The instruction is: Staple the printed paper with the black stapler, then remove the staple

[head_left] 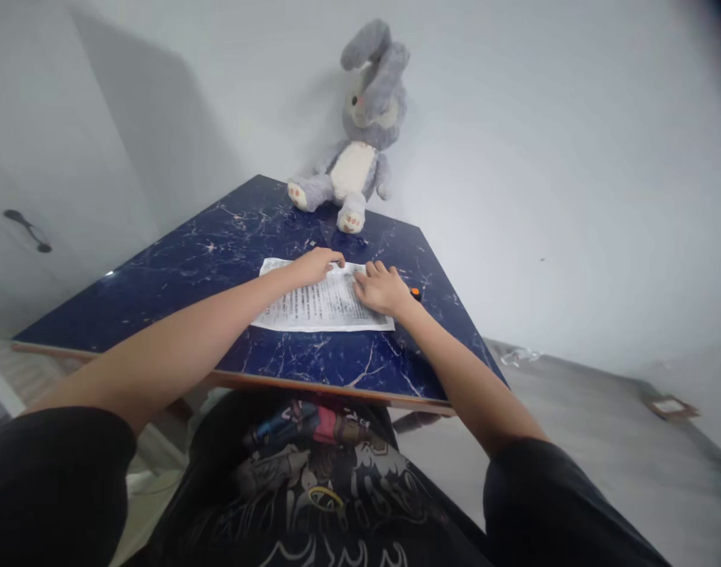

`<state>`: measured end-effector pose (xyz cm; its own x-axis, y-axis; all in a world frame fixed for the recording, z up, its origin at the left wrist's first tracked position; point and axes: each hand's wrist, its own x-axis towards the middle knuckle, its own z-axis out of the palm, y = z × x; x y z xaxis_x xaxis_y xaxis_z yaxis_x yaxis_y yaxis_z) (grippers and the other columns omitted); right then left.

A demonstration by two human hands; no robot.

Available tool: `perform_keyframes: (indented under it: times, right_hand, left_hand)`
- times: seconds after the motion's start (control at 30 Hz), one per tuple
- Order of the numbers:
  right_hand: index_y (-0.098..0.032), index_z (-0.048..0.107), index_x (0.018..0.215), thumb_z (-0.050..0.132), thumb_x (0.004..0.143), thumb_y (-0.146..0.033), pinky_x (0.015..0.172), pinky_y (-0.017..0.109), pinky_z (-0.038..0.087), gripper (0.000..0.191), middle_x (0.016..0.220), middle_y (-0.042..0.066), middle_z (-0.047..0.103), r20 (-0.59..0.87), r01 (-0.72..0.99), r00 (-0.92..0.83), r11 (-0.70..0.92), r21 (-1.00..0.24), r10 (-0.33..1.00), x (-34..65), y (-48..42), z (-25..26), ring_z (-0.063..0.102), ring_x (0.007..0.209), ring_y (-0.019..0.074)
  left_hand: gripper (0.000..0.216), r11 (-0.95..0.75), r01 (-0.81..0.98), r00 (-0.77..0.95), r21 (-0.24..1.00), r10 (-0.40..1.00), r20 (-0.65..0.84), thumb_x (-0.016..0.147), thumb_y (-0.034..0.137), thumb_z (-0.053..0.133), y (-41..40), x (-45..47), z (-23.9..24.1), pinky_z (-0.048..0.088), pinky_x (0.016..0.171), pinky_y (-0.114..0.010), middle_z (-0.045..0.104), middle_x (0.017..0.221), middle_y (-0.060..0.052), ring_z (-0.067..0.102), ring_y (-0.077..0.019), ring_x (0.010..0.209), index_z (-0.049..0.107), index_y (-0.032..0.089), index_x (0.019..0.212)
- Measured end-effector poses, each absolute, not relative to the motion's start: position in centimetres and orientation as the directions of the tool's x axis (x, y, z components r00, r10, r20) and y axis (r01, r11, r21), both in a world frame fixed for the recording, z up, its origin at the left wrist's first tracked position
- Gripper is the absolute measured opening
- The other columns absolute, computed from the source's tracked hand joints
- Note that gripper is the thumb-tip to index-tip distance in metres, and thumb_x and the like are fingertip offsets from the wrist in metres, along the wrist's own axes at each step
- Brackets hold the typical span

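A printed white paper sheet (313, 307) lies flat on the dark blue marbled table (207, 252). My left hand (315, 264) rests on the sheet's far edge, fingers curled and pressed down on the paper. My right hand (382, 287) lies on the sheet's right side with fingers bent, fingertips pressing the paper near its far right corner. The two hands are close together, a small gap between them. A small orange and black object (415, 293) peeks out just right of my right hand.
A grey and white plush rabbit (360, 134) sits at the table's far corner against the white wall. A white cabinet door with a black handle (27, 230) stands to the left. A small framed item (671, 406) lies on the floor at right.
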<state>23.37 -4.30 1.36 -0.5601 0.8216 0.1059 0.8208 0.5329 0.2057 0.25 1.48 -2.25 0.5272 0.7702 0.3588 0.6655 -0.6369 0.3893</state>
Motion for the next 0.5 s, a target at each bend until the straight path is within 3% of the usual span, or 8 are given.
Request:
perform_keyframes:
  times: [0.07,0.13,0.2,0.23,0.3,0.37,0.43,0.5]
  right_hand:
    - [-0.019,0.063,0.122,0.036,0.108,-0.048,0.104,0.051,0.04,0.043,0.127,0.017,0.06,0.07,0.777,-0.629,0.625,0.075,0.774,24.3,-4.1,2.4,0.05,0.121,0.0339]
    - [-0.02,0.062,0.12,0.042,0.106,-0.054,0.102,0.043,0.043,0.042,0.124,0.013,0.062,0.075,0.682,-0.714,0.716,-0.148,0.696,26.2,-3.6,4.0,0.055,0.116,0.0283]
    - [-0.02,0.061,0.123,0.06,0.096,-0.059,0.097,0.036,0.046,0.048,0.125,0.011,0.063,0.082,0.579,-0.766,0.74,-0.343,0.638,28.9,-3.0,5.6,0.058,0.112,0.0249]
    - [-0.02,0.063,0.122,0.071,0.087,-0.06,0.093,0.034,0.048,0.055,0.124,0.009,0.064,0.011,0.564,-0.788,0.728,-0.389,0.616,30.4,-2.7,6.1,0.059,0.108,0.0246]
    - [-0.019,0.068,0.114,0.076,0.081,-0.058,0.087,0.033,0.048,0.052,0.114,0.007,0.069,-0.155,0.626,-0.761,0.65,-0.431,0.629,33.3,-1.9,6.4,0.062,0.101,0.024]
    - [-0.018,0.072,0.108,0.073,0.081,-0.056,0.085,0.034,0.048,0.047,0.107,0.006,0.071,-0.219,0.707,-0.682,0.551,-0.444,0.698,36.0,-1.0,5.9,0.063,0.098,0.0244]
    - [-0.017,0.073,0.105,0.073,0.079,-0.053,0.084,0.034,0.047,0.045,0.102,0.006,0.073,-0.17,0.777,-0.578,0.476,-0.412,0.798,38.2,0.0,5.1,0.064,0.094,0.025]
    - [-0.016,0.074,0.101,0.072,0.076,-0.049,0.08,0.034,0.045,0.041,0.094,0.006,0.073,-0.029,0.861,-0.418,0.386,-0.333,0.908,39.8,0.7,4.4,0.063,0.088,0.0252]
  left_hand:
    - [0.034,-0.633,0.687,0.527,0.357,0.772,0.354,0.091,0.011,0.051,1.3,0.3,-2.2,0.043,0.106,-0.04,0.07,0.115,-0.009,0.061,-0.0256,0.113,0.074,0.021,0.115]
    - [0.03,-0.639,0.699,0.539,0.322,0.766,0.349,0.091,0.016,0.055,1.0,0.4,-2.1,0.041,0.107,-0.041,0.067,0.12,-0.01,0.059,-0.0271,0.116,0.076,0.022,0.111]
    - [0.028,-0.652,0.699,0.563,0.294,0.755,0.336,0.091,0.021,0.058,0.8,0.6,-2.1,0.041,0.107,-0.04,0.065,0.123,-0.011,0.058,-0.0281,0.117,0.077,0.023,0.112]
    - [0.029,-0.659,0.696,0.577,0.285,0.75,0.324,0.092,0.023,0.059,0.7,0.7,-2.0,0.041,0.106,-0.04,0.065,0.124,-0.012,0.058,-0.0283,0.116,0.077,0.023,0.114]
    - [0.031,-0.669,0.69,0.601,0.277,0.743,0.296,0.093,0.027,0.058,0.6,0.8,-1.9,0.042,0.103,-0.039,0.065,0.122,-0.013,0.059,-0.0286,0.114,0.076,0.021,0.118]
    - [0.033,-0.674,0.685,0.614,0.276,0.738,0.28,0.094,0.03,0.058,0.6,0.8,-1.9,0.043,0.101,-0.039,0.065,0.122,-0.013,0.059,-0.029,0.113,0.076,0.02,0.12]
    - [0.034,-0.681,0.676,0.622,0.282,0.732,0.276,0.094,0.032,0.058,0.5,0.8,-1.9,0.042,0.102,-0.039,0.065,0.123,-0.013,0.059,-0.0289,0.114,0.075,0.02,0.121]
    - [0.035,-0.693,0.655,0.635,0.301,0.721,0.278,0.093,0.027,0.056,0.5,1.0,-2.0,0.042,0.105,-0.04,0.065,0.125,-0.013,0.06,-0.0276,0.114,0.075,0.02,0.122]
